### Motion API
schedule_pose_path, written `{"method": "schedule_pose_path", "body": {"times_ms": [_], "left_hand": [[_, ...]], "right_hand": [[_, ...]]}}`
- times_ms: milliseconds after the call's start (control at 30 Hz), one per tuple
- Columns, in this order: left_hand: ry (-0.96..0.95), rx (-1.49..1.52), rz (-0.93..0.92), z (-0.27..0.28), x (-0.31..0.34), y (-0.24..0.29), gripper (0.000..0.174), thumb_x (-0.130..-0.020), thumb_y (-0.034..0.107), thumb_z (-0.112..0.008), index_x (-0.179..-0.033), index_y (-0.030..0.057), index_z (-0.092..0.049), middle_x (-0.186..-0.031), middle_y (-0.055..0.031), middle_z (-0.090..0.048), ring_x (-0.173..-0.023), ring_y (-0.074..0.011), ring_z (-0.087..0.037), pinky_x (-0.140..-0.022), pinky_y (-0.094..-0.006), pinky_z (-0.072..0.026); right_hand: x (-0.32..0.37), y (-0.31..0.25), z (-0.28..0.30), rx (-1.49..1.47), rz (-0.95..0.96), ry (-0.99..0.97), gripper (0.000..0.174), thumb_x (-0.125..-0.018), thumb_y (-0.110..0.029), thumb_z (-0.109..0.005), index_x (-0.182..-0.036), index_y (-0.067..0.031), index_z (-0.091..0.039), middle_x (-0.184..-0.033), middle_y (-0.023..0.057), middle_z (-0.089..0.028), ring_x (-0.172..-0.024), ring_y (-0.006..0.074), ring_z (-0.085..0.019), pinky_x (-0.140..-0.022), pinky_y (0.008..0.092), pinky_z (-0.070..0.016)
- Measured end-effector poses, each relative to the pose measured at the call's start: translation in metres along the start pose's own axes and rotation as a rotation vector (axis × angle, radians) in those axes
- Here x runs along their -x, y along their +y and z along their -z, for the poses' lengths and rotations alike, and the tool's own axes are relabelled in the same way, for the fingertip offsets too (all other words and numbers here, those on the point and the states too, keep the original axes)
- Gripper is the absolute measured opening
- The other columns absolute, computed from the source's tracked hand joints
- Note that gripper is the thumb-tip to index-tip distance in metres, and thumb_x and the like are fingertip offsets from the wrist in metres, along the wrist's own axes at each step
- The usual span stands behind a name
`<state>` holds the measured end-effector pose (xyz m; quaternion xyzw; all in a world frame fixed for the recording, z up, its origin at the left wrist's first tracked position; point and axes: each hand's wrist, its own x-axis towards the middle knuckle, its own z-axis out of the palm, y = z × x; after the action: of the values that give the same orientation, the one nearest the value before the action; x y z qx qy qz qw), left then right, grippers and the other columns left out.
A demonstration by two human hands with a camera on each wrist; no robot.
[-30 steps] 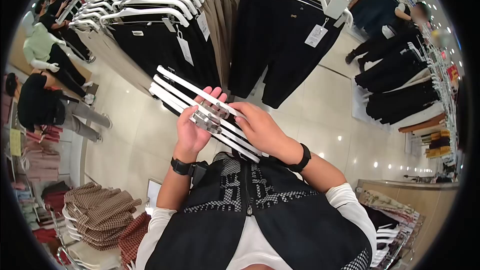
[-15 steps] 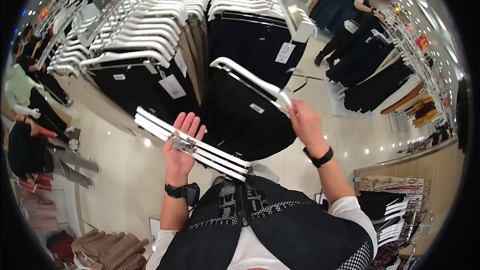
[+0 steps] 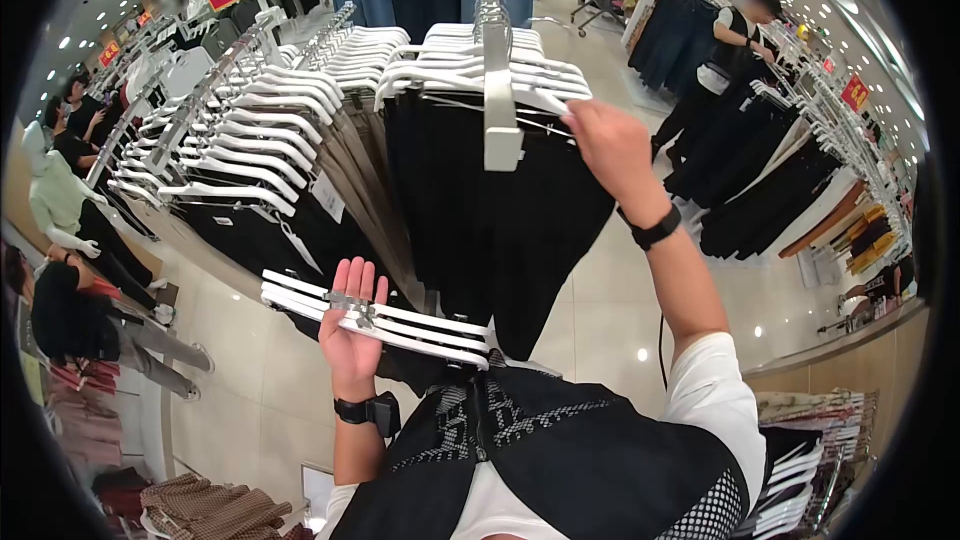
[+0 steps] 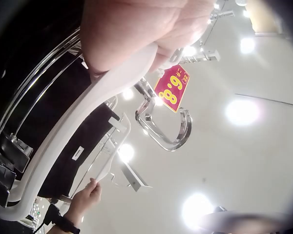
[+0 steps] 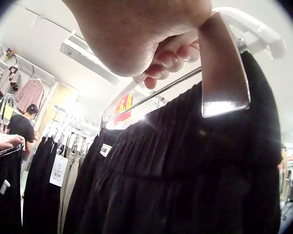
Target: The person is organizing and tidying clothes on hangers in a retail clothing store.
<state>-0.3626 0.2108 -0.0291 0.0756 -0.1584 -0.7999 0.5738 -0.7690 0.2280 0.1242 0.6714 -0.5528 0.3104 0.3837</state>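
Observation:
My right hand (image 3: 612, 147) grips the end of a white hanger that carries black trousers (image 3: 500, 230), at the front of a rail's end bracket (image 3: 499, 80). In the right wrist view its fingers (image 5: 170, 59) curl round the hanger above the gathered waistband (image 5: 151, 141). My left hand (image 3: 352, 340) is palm up, with several white hangers (image 3: 430, 336) lying across it and their metal hooks by the fingers. Dark garments hang below them. The left wrist view shows a white hanger (image 4: 68, 122) against that palm; the fingertips are hidden there.
Racks of trousers on white hangers (image 3: 250, 145) stand ahead and to the left. Another rack (image 3: 760, 180) with a person (image 3: 730, 60) beside it is at the right. At left are a mannequin (image 3: 60, 190) and a person bending. Checked clothes (image 3: 215, 505) lie at lower left.
My right hand has left the hangers by the left hand and moved up and forward with one hanger and its black trousers to the rail. The left hand still supports the others.

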Motion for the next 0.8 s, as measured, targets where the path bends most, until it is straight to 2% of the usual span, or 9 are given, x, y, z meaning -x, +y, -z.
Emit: {"method": "schedule_pose_path", "body": {"times_ms": [100, 333, 433, 533, 600, 667, 733, 767, 800], "left_hand": [[-0.039, -0.018, -0.060, -0.006, -0.002, -0.014, 0.074, -0.088, 0.004, -0.047, -0.160, -0.0033, -0.030, -0.164, -0.0224, -0.037, -0.155, -0.0352, -0.033, -0.131, -0.0553, -0.0218], [0.109, 0.022, -0.195, -0.015, 0.007, -0.045, 0.067, -0.095, 0.005, -0.041, -0.160, -0.0036, -0.028, -0.166, -0.0220, -0.034, -0.155, -0.0350, -0.032, -0.131, -0.0546, -0.0222], [0.150, 0.048, -0.223, -0.022, 0.011, -0.059, 0.063, -0.099, 0.007, -0.039, -0.160, -0.0035, -0.028, -0.167, -0.0214, -0.033, -0.156, -0.0344, -0.031, -0.131, -0.0538, -0.0230], [0.086, 0.040, -0.228, -0.019, 0.013, -0.072, 0.058, -0.105, 0.011, -0.037, -0.161, -0.0013, -0.028, -0.167, -0.0211, -0.033, -0.155, -0.0342, -0.031, -0.131, -0.0524, -0.0237], [0.066, 0.013, -0.222, -0.010, 0.011, -0.080, 0.056, -0.108, 0.015, -0.038, -0.162, 0.0011, -0.029, -0.166, -0.0208, -0.034, -0.155, -0.0342, -0.032, -0.131, -0.0518, -0.0242], [0.028, -0.038, -0.218, -0.008, 0.009, -0.090, 0.054, -0.111, 0.021, -0.038, -0.162, 0.0046, -0.030, -0.166, -0.0207, -0.035, -0.154, -0.0344, -0.033, -0.131, -0.0499, -0.0251], [0.100, -0.001, -0.203, -0.017, 0.006, -0.097, 0.058, -0.105, 0.009, -0.042, -0.162, 0.0046, -0.032, -0.165, -0.0202, -0.037, -0.154, -0.0333, -0.035, -0.131, -0.0489, -0.0256], [0.134, 0.016, -0.193, -0.022, 0.003, -0.100, 0.061, -0.101, 0.003, -0.043, -0.162, 0.0046, -0.032, -0.164, -0.0200, -0.038, -0.153, -0.0327, -0.036, -0.131, -0.0483, -0.0258], [0.188, 0.046, -0.174, -0.025, 0.001, -0.103, 0.060, -0.103, 0.004, -0.042, -0.162, 0.0047, -0.031, -0.166, -0.0200, -0.036, -0.154, -0.0323, -0.034, -0.131, -0.0481, -0.0257]], "right_hand": [[-0.014, 0.006, -0.031, -0.045, 0.061, -0.057, 0.012, -0.092, -0.019, -0.073, -0.094, -0.0096, -0.066, -0.077, 0.0055, -0.063, -0.071, 0.0259, -0.066, -0.062, 0.0399, -0.0516], [-0.002, 0.020, -0.089, -0.090, 0.044, -0.068, 0.011, -0.090, -0.017, -0.074, -0.089, -0.0099, -0.065, -0.076, 0.0035, -0.063, -0.072, 0.0217, -0.066, -0.061, 0.0372, -0.0511], [-0.004, 0.023, -0.092, -0.163, 0.041, -0.033, 0.013, -0.087, -0.017, -0.077, -0.092, -0.0104, -0.068, -0.079, 0.0033, -0.065, -0.079, 0.0237, -0.066, -0.068, 0.0380, -0.0518], [-0.007, 0.013, -0.075, -0.256, 0.014, 0.132, 0.017, -0.084, -0.016, -0.080, -0.098, -0.0108, -0.071, -0.082, 0.0041, -0.067, -0.084, 0.0283, -0.066, -0.076, 0.0405, -0.0514], [0.019, -0.001, -0.058, -0.525, 0.058, 0.101, 0.019, -0.084, -0.015, -0.080, -0.101, -0.0103, -0.072, -0.087, 0.0061, -0.069, -0.085, 0.0322, -0.066, -0.082, 0.0427, -0.0501], [0.054, -0.024, -0.050, -0.895, 0.098, -0.082, 0.017, -0.086, -0.019, -0.077, -0.099, -0.0091, -0.072, -0.093, 0.0090, -0.070, -0.088, 0.0309, -0.066, -0.082, 0.0415, -0.0507], [0.095, -0.063, -0.042, -1.240, -0.121, -0.561, 0.027, -0.095, -0.030, -0.070, -0.104, -0.0052, -0.072, -0.095, 0.0115, -0.067, -0.088, 0.0339, -0.065, -0.081, 0.0425, -0.0523], [0.124, -0.073, -0.051, -1.237, -0.028, -0.753, 0.030, -0.098, -0.029, -0.069, -0.113, -0.0035, -0.072, -0.102, 0.0123, -0.067, -0.092, 0.0321, -0.064, -0.084, 0.0407, -0.0525], [0.144, -0.083, -0.055, -1.261, -0.033, -0.822, 0.030, -0.101, -0.032, -0.064, -0.108, -0.0040, -0.071, -0.098, 0.0118, -0.064, -0.094, 0.0323, -0.062, -0.085, 0.0410, -0.0512]]}}
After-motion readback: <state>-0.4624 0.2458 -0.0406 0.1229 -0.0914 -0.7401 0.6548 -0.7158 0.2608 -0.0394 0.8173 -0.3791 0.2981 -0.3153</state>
